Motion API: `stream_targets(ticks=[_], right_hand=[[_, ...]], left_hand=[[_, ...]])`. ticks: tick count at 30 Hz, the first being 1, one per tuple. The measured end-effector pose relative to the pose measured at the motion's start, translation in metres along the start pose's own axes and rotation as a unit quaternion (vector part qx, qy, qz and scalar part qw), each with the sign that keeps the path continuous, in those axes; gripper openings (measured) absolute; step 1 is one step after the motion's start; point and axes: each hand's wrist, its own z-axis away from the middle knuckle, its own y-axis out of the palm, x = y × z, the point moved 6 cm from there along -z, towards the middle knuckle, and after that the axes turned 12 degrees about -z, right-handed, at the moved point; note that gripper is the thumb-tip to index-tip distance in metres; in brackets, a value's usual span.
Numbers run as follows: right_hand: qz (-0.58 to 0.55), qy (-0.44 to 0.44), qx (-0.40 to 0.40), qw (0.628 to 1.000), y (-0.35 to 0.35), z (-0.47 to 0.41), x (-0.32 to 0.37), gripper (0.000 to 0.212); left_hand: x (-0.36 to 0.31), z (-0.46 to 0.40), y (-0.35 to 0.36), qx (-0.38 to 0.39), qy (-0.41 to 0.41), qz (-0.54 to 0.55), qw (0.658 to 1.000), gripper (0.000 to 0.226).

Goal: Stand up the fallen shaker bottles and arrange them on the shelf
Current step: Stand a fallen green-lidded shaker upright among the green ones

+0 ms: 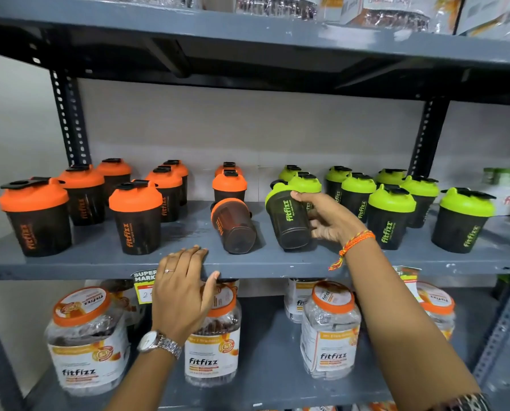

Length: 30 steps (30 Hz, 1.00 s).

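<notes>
On the grey middle shelf (99, 256) stand several black shakers with orange lids at the left and several with green lids at the right. One orange-lidded shaker (233, 225) lies on its side in the middle, its base toward me. My right hand (326, 219) grips a green-lidded shaker (287, 218), which is tilted with its lid leaning left and its base on the shelf. My left hand (182, 289) rests on the shelf's front edge just left of the fallen orange shaker, fingers spread, holding nothing.
Clear jars with orange lids (83, 339) fill the lower shelf under my hands. A price tag (144, 284) hangs on the shelf edge. The upper shelf (247, 31) carries wrapped goods and boxes. Slotted uprights (68, 120) stand at the back corners.
</notes>
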Motion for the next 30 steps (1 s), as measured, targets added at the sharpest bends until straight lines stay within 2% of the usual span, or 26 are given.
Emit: stream_targets(ticks=[2, 4, 7, 11, 14, 20, 30], right_hand=[[-0.019, -0.044, 0.011, 0.999, -0.009, 0.004, 0.008, 0.016], [-0.026, -0.105, 0.021, 0.994, -0.018, 0.007, 0.015, 0.014], [-0.017, -0.181, 0.013, 0.983, -0.035, 0.012, 0.019, 0.026], [-0.063, -0.243, 0.038, 0.967, -0.051, 0.013, 0.013, 0.033], [-0.062, -0.255, 0.043, 0.964, -0.061, 0.011, 0.004, 0.042], [0.016, -0.263, 0.078, 0.961, -0.062, 0.018, -0.007, 0.064], [0.074, -0.241, 0.102, 0.962, -0.066, 0.022, -0.007, 0.064]], left_hand=[[0.0, 0.0, 0.002, -0.004, 0.003, 0.001, 1.0, 0.047], [0.0, 0.001, 0.003, -0.009, 0.008, -0.002, 1.0, 0.048], [0.0, 0.001, 0.002, -0.014, 0.009, -0.006, 1.0, 0.047], [-0.002, 0.001, 0.001, -0.015, 0.006, -0.01, 1.0, 0.047], [-0.002, 0.001, -0.001, -0.005, 0.003, -0.01, 1.0, 0.048], [-0.003, 0.0, -0.005, 0.015, -0.005, -0.004, 1.0, 0.05], [-0.002, 0.0, -0.006, 0.033, -0.009, -0.005, 0.999, 0.051]])
